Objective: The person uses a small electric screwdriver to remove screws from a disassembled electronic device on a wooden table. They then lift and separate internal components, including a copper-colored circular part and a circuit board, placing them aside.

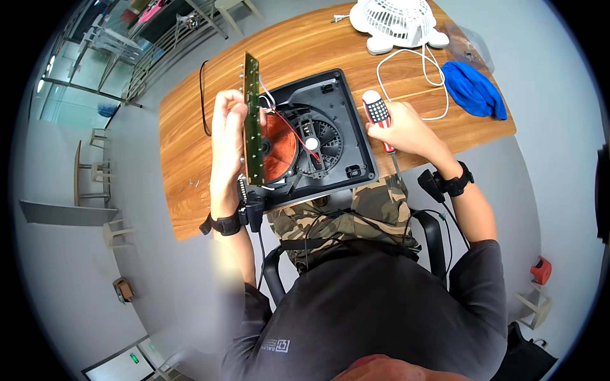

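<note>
Circuit board (253,127) upright over left part of black induction-cooker housing (357,143), pinched in left hand (227,127). Right hand (406,130) wraps screwdriver (376,109). Imo: grip edges, keep red wire (293,131) slack.

Workshop-type interior, probably for electrical repair or assembly. Diagnostic features: wooden worktable (184,143), upper centre; opened black appliance housing (357,143) with exposed coil (279,149), centre; bare green circuit board (253,127) and screwdriver (379,114), to either side; metal racking (155,63), upper left; plain stools (109,233), left margin; grey floor (149,254) throughout.
</note>
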A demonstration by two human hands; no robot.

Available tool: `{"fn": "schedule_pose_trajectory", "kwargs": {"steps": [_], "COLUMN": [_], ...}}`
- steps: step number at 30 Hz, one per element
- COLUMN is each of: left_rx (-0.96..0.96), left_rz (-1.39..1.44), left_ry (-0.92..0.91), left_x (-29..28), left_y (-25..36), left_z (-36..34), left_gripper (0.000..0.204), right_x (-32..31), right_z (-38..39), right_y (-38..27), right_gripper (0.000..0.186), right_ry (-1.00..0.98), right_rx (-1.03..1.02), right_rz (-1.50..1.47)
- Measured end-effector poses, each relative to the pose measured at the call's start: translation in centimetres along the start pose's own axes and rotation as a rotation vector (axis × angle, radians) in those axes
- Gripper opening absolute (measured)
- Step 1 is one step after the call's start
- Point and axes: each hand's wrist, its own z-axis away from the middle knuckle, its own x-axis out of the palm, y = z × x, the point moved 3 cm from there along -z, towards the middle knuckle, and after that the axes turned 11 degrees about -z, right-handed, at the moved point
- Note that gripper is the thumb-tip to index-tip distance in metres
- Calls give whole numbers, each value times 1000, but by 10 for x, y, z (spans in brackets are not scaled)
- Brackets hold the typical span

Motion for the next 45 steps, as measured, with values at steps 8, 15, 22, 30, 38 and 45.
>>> {"fn": "schedule_pose_trajectory", "kwargs": {"steps": [8,15,22,30,38,45], "left_rx": [124,139,166,152,23,-36], "left_rz": [-17,-633,-927,-997,-885,-925], "left_ry": [-19,-195,-164,-153,83,155], "left_x": [20,125,154,143,-16,-79], "left_y": [-1,-26,-52,-42,-48,-84], "left_z": [-11,22,33,38,58,96], "left_gripper": [16,35,51,52,28,27], "right_x": [-5,-18,-29,-13,-18,-1], "right_z": [7,9,11,7,0,-5], "right_y": [-13,-11,-10,-18,-45,-110], "right_gripper": [29,26,28,30,34,37], "right_ry": [67,121,166,103,99,86], "right_rx": [-37,-30,31,27,-52,-252], "right_rz": [-20,-8,40,12,41,-73]}}
